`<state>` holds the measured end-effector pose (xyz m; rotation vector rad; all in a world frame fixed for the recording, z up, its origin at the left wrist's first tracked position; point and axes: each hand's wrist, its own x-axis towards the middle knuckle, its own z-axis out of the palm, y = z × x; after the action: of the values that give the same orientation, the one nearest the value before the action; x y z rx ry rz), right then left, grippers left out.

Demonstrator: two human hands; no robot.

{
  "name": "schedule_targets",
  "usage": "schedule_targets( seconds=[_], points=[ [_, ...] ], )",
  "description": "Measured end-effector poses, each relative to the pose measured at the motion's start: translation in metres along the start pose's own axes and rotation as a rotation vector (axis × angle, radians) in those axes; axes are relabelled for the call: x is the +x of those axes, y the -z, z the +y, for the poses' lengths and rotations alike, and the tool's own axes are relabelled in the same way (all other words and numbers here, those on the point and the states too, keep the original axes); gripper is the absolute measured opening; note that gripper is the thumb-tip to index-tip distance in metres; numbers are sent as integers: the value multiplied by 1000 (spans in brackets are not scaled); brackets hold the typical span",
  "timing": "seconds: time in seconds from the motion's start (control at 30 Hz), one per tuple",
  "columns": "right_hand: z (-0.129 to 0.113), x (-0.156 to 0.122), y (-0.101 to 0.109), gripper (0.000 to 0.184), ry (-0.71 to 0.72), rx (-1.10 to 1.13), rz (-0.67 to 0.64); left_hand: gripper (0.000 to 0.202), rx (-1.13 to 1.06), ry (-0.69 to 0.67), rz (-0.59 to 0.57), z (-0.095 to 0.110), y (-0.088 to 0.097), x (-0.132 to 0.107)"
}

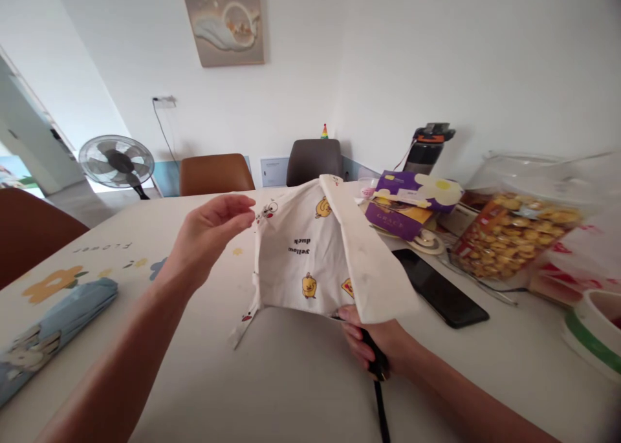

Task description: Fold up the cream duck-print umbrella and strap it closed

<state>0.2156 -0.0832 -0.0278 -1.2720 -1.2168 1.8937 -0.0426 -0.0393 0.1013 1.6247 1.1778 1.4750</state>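
A white umbrella (pixel 295 268) with yellow duck prints and the words "yellow duck" is in front of me above the table, its canopy loose and partly spread. My right hand (pixel 363 346) is closed round its black handle (pixel 376 356), from which a black wrist strap (pixel 381 407) hangs. At the canopy's upper left corner, my left hand (pixel 213 226) has thumb and fingers pinched at the cloth edge. A short fabric tie (pixel 241 330) dangles from the lower left of the canopy. Part of the right hand is hidden behind a canopy panel.
A blue folded cloth bundle (pixel 58 333) lies on the white table (pixel 204 378) at left. On the right are a black phone (pixel 439 288), a purple box (pixel 395 216), a dark bottle (pixel 427 149), a clear snack jar (pixel 519 229) and a white-green container (pixel 594 333). Chairs stand behind.
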Motion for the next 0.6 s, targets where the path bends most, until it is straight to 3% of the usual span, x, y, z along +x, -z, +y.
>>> schedule_targets(
  seconds=[0.13,0.23,0.33,0.4,0.5,0.6],
  points=[
    [2,-2,0,34,-50,-13,-55,29,-13,30,-186,-2,3,2],
    [-1,-5,-1,32,-67,-45,-92,18,48,3,-150,-2,0,0],
    [-6,-8,-3,32,-95,-91,-106,13,87,-120,-75,5,3,-3],
    [-6,-8,-3,33,-111,-111,-106,11,95,-145,-130,12,8,-6],
    [-3,-5,0,31,-110,-89,-130,10,159,-60,-277,20,18,-9],
    [0,-1,4,31,-111,-59,-135,11,229,31,-336,21,26,-8]
  ],
)
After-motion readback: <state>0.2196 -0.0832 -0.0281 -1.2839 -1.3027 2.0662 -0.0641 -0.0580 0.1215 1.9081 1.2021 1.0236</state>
